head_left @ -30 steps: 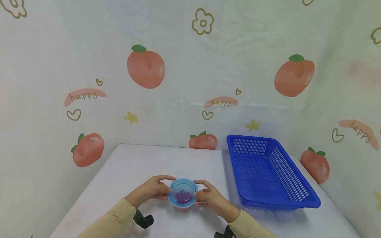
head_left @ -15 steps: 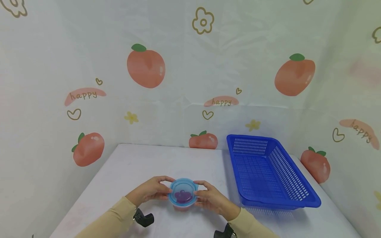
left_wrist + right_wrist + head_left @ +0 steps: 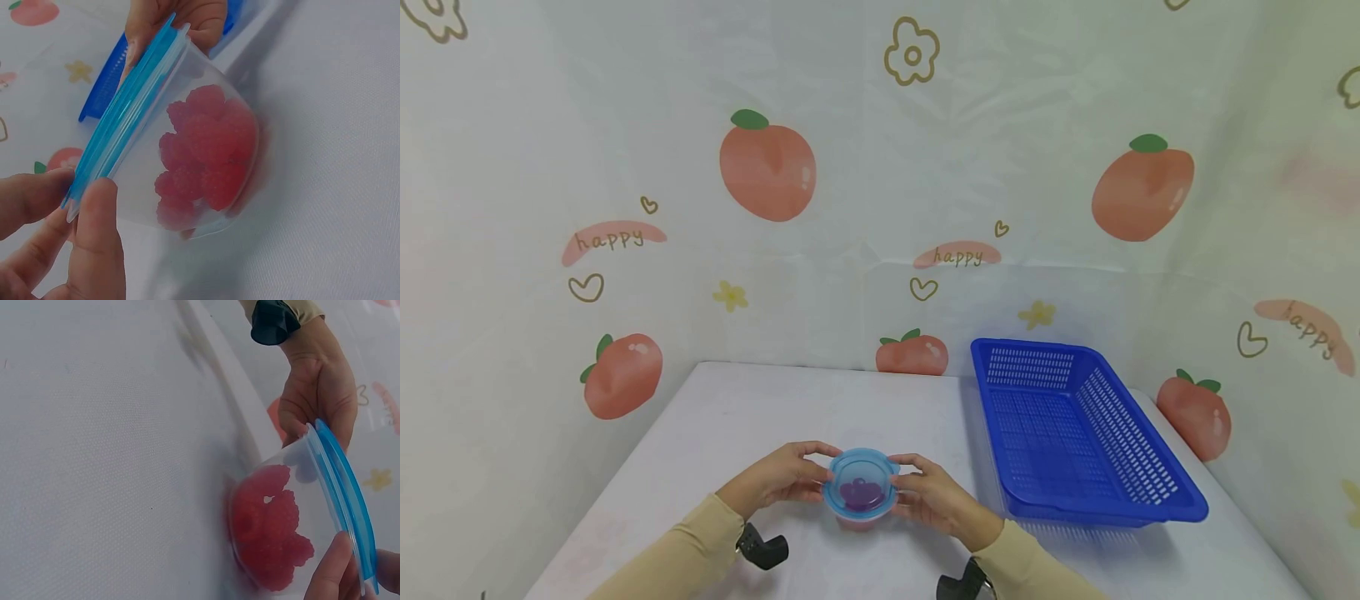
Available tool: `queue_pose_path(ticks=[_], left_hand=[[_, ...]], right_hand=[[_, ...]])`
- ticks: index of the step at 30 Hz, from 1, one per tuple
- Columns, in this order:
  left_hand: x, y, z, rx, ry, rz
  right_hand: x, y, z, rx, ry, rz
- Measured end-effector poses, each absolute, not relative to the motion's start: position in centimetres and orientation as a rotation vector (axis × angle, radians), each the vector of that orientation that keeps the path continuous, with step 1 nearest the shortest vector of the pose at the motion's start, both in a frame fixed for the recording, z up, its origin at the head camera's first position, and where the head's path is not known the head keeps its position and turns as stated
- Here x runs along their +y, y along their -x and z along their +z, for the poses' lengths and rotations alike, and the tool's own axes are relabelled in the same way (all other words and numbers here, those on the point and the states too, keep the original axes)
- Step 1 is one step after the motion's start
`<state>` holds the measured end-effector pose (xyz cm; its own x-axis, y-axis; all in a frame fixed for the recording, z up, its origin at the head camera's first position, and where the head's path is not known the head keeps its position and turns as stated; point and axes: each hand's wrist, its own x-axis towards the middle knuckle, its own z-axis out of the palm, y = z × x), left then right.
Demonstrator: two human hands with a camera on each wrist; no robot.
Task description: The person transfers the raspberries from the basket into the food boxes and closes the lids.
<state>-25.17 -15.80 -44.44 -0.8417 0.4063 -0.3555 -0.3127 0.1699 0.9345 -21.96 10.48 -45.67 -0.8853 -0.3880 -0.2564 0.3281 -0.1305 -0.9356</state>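
Note:
A round clear plastic container [image 3: 140, 187] of red raspberries [image 3: 209, 147] stands on the white table, capped by a translucent blue lid [image 3: 860, 463]. My left hand [image 3: 781, 481] grips the rim from the left; in the left wrist view its thumb and fingers pinch the lid edge and the flange beneath. Opposite it, my right hand [image 3: 936, 500] pinches the same rim from the right, as the right wrist view shows. Lid and flange lie against each other with a thin gap at the edges. Whether the lid is snapped down, I cannot tell.
A blue perforated plastic basket [image 3: 1045, 442] stands to the right, beyond my right hand. The white tabletop [image 3: 760, 400] reaches back to a cloth backdrop [image 3: 850, 167] printed with peaches, flowers and hearts. A dark wrist camera [image 3: 762, 552] sits below my left wrist.
Both hands keep their hold on the lidded container with only slight shifts of the fingers. The container and the basket stay in place.

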Motion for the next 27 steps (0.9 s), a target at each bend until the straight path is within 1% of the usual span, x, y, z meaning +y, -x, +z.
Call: queue_pose_path(ticks=[27], left_hand=[[-15.83, 25.11, -44.39, 1.936, -0.093, 1.700]], right_hand=[[10.36, 22.41, -45.39, 1.772, 0.196, -2.019]])
